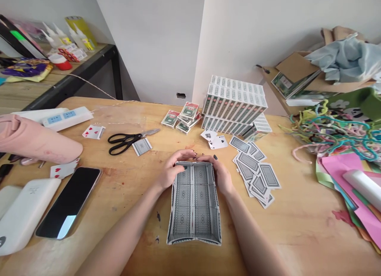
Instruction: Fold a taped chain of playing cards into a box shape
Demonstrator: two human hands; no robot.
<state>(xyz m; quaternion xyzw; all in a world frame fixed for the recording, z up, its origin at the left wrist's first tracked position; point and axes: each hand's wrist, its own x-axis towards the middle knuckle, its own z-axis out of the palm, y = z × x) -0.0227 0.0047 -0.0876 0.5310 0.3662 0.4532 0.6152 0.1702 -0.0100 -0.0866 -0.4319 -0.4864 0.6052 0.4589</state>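
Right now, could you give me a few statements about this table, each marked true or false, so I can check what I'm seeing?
1. The left hand and right hand are at the far end of the card tray. True.
2. The card tray has a lid on. False: its top is open.
3. The phone lies nearer the camera than the scissors. True.
4. The right hand's fingers hold the scissors. False: they are at the card tray, and the scissors lie left of it.
5. Loose cards lie right of the card tray. True.
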